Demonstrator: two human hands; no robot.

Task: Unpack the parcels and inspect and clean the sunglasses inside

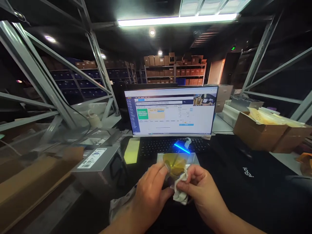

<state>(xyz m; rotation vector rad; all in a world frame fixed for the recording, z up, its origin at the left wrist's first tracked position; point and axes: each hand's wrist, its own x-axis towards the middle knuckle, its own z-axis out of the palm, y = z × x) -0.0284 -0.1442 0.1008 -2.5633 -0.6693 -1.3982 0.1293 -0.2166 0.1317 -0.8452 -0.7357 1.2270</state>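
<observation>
My left hand [149,188] and my right hand [200,188] meet in front of me over a black desk mat [243,182]. Together they pinch a small clear bag [175,164] with something yellow-amber inside. A crumpled white cloth or paper [181,191] is pressed against the bag under my right thumb and fingers. The bag hangs just above a pale flat plate [193,158] in front of the keyboard [158,146]. What the yellow item is stays unclear.
A monitor [170,110] with a form on screen stands behind the keyboard. A blue light bar [181,148] glows near it. A yellow sticky pad [131,151] and grey metal box [97,165] lie left. An open cardboard box [265,130] sits right. Shelving frames flank both sides.
</observation>
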